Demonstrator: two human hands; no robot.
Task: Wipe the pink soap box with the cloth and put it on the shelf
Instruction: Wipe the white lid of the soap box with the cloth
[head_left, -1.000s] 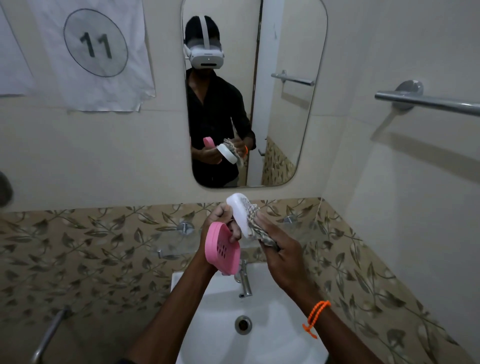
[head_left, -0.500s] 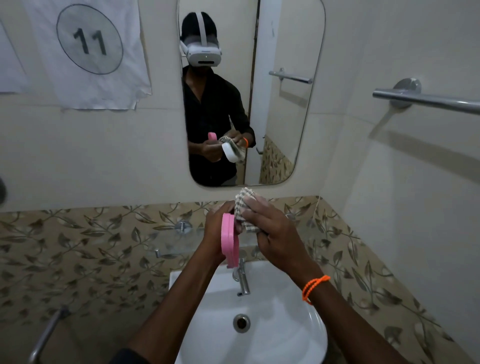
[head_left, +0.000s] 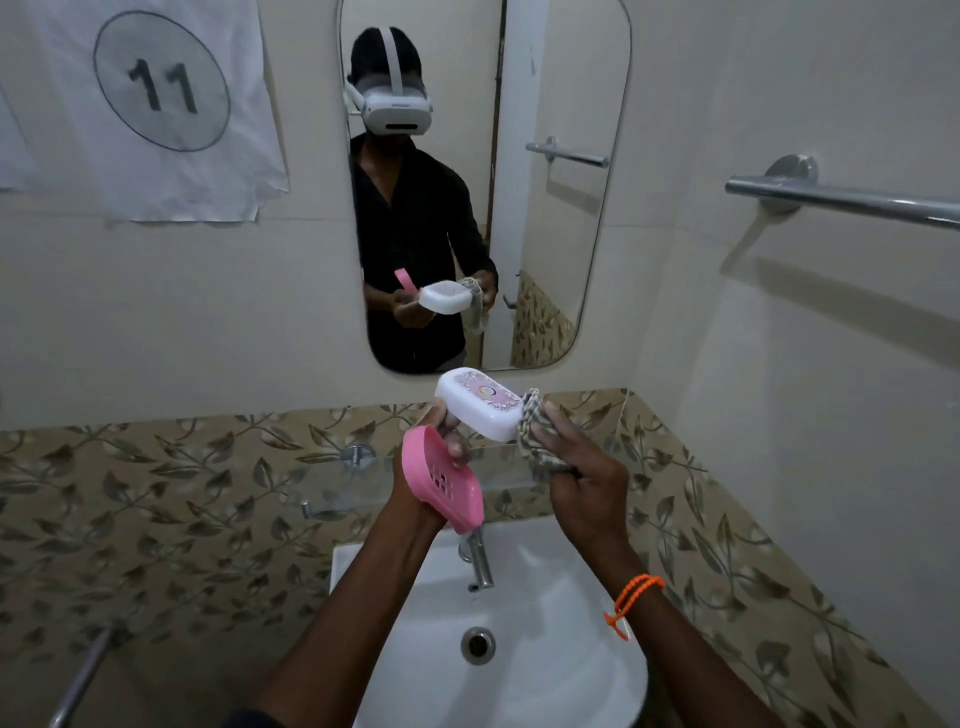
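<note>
The soap box is held open above the sink. Its pink slotted base (head_left: 444, 480) hangs down and its white lid (head_left: 480, 405), with a printed pattern on top, points up and right. My left hand (head_left: 434, 457) grips the box where the two halves meet. My right hand (head_left: 576, 478) holds a bunched checked cloth (head_left: 535, 434) and presses it against the right end of the white lid. A glass shelf (head_left: 343, 491) is fixed to the patterned tiles just behind and below the box.
A white sink (head_left: 545, 654) with a chrome tap (head_left: 480, 561) lies under my hands. The mirror (head_left: 561, 208) above shows a person with the box. A metal towel rail (head_left: 841, 200) juts from the right wall. Another metal bar (head_left: 83, 680) sits at the lower left.
My left hand has turned the box so the white lid's top faces up and the pink base's inside shows. My right hand with the cloth has shifted from the lid's face to its right end.
</note>
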